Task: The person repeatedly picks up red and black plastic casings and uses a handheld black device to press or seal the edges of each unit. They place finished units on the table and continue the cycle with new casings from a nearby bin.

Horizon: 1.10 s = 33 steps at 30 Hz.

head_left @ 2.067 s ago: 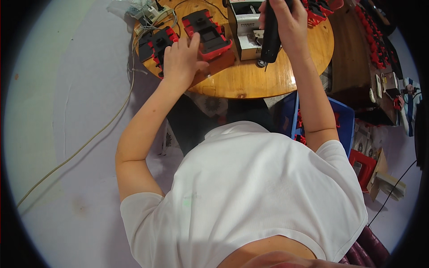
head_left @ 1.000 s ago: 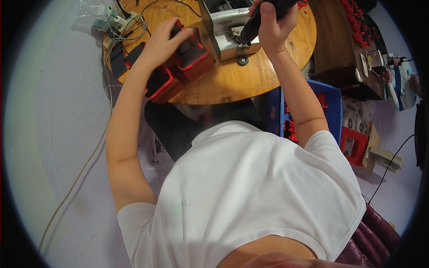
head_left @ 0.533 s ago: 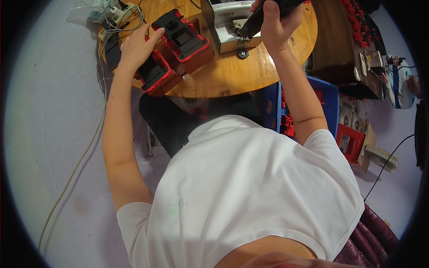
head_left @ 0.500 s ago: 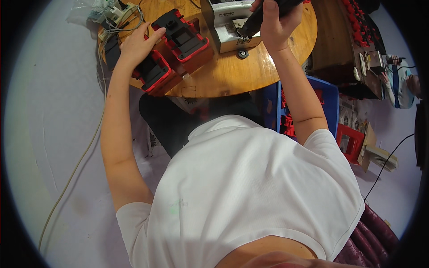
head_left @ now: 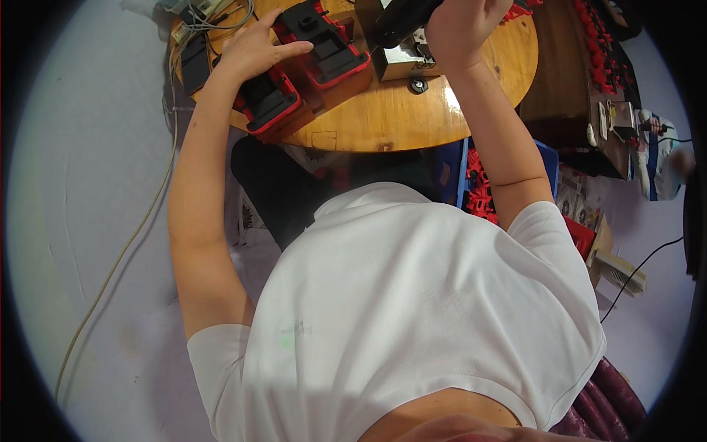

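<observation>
My left hand (head_left: 254, 50) is spread with its fingers apart, at the left side of the table. Its thumb reaches over toward the far red-and-black casing (head_left: 324, 48), and its palm is above a nearer red-and-black casing (head_left: 271, 102). Closed around a thick black electric screwdriver (head_left: 403, 22) is my right hand (head_left: 464, 33), partly cut off by the upper edge. The screwdriver's front end points left, in front of a metal box-shaped device (head_left: 401, 65). Beside that device lies a small round black part (head_left: 418, 86).
The round wooden table (head_left: 361, 129) carries these things. Grey cables (head_left: 210, 22) and a black adapter (head_left: 195, 65) sit at its left edge. Below the right arm is a blue crate (head_left: 546, 158) with red parts. Another person (head_left: 658, 158) is at the far right.
My right hand has drawn the screwdriver back from the metal device and swung its front end left. The left hand remains by the casings. The whole view has shifted slightly.
</observation>
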Each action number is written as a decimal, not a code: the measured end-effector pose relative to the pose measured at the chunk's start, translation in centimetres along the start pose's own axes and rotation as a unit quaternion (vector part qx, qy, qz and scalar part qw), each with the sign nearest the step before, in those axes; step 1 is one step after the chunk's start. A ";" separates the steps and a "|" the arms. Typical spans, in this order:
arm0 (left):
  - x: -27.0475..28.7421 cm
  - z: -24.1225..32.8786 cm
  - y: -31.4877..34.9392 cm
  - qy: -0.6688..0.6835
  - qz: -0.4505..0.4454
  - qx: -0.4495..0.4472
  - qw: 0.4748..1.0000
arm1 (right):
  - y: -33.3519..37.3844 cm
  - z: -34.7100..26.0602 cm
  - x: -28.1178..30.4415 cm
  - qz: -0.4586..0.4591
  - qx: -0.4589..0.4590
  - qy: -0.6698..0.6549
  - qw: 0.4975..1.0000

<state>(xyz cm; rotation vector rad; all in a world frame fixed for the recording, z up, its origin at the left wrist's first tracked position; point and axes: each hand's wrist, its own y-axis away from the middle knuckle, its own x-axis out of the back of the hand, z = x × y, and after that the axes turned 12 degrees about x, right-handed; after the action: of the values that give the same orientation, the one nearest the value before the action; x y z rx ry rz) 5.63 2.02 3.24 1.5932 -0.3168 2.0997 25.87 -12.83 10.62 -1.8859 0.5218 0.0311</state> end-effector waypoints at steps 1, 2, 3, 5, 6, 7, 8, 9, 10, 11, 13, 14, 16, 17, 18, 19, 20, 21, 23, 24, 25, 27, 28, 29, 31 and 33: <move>-0.2 -0.5 -0.3 0.005 -0.008 0.003 1.000 | 0.2 0.2 -0.2 0.004 0.000 -0.003 1.000; -0.3 -0.8 -0.6 0.010 -0.017 0.006 1.000 | 0.4 0.5 -0.3 0.009 0.000 -0.005 1.000; -0.3 -0.7 -0.7 0.015 -0.027 0.008 0.999 | 0.7 0.9 -0.3 0.013 -0.001 -0.006 1.000; -0.7 -0.7 -0.7 0.011 -0.018 0.010 1.000 | 0.9 1.5 0.0 0.004 0.003 -0.006 1.000; -0.8 -0.8 -0.8 0.008 -0.013 0.011 1.000 | 1.0 1.7 0.0 -0.001 0.005 -0.006 1.000; -0.9 -0.9 -0.8 0.008 -0.001 0.006 1.000 | 1.1 1.8 -0.1 -0.001 0.003 -0.004 1.000; -1.1 -1.0 -0.8 0.007 0.011 0.000 1.000 | 1.2 1.8 -0.4 -0.001 0.001 -0.001 1.000; -1.2 -1.0 -0.8 0.006 0.023 -0.005 1.000 | 1.3 1.8 -0.5 -0.001 -0.002 0.001 1.000; -1.3 -1.1 -0.8 0.005 0.027 -0.007 1.000 | 1.3 1.9 -0.7 -0.027 0.013 -0.002 1.000; -1.3 -1.2 -0.8 0.004 0.031 -0.009 0.999 | 1.3 2.0 -0.8 -0.054 0.027 -0.004 0.998; -0.8 -0.7 -0.4 0.003 0.013 -0.001 1.000 | 1.3 1.9 -1.2 -0.087 0.029 0.014 0.996; -0.3 -0.4 -0.2 0.002 -0.007 0.010 1.000 | 1.4 1.5 -1.7 -0.095 0.017 0.033 0.995; 0.0 0.1 0.2 0.003 -0.017 0.011 1.000 | 1.5 1.5 -2.3 -0.111 0.008 0.051 0.992; -0.1 0.2 0.4 0.006 -0.007 0.004 1.000 | 1.6 1.7 -2.5 -0.120 0.009 0.051 0.992; -0.1 0.2 0.5 0.008 0.004 -0.003 1.000 | 1.6 1.7 -2.6 -0.128 0.010 0.048 0.991; -0.2 0.0 0.5 0.017 0.037 -0.017 0.999 | 1.6 1.8 -2.6 -0.117 0.005 0.046 0.992; -0.5 -0.3 0.6 0.026 0.070 -0.032 0.997 | 1.7 1.8 -2.6 -0.107 0.000 0.044 0.993; -0.9 -0.6 0.6 0.035 0.102 -0.049 0.993 | 1.9 1.7 -2.4 -0.095 -0.005 0.044 0.994; -1.8 -1.3 0.5 0.159 0.132 -0.040 0.978 | 2.0 2.4 -1.1 -0.061 -0.017 -0.013 0.998; -1.9 -1.6 0.4 0.222 0.149 -0.034 0.963 | 1.6 2.5 -0.5 -0.047 -0.021 -0.042 0.998; -1.9 -1.9 0.4 0.211 0.159 -0.041 0.964 | 1.2 1.8 0.2 -0.008 -0.012 -0.024 1.000; -2.0 -2.0 0.7 0.192 0.175 -0.051 0.964 | -0.2 -0.7 1.6 0.073 -0.097 0.031 0.992; -1.7 -1.3 0.8 0.197 0.173 -0.052 0.964 | -0.4 -0.7 3.1 0.034 -0.055 0.076 0.995; -1.9 -1.2 0.8 0.200 0.182 -0.055 0.961 | -0.6 -0.2 4.9 -0.005 -0.014 0.121 0.993; -2.0 -1.1 0.8 0.196 0.210 -0.056 0.956 | 0.3 0.7 6.3 -0.034 0.036 0.150 0.987; -1.8 -0.9 1.1 0.119 0.215 -0.036 0.969 | 1.6 1.2 6.2 -0.018 0.050 0.139 0.989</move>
<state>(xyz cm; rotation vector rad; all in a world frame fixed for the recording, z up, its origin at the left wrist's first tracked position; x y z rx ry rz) 4.65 1.10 1.40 1.2963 -0.6965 2.5396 31.15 -14.33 7.05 -1.8095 0.6659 -0.2813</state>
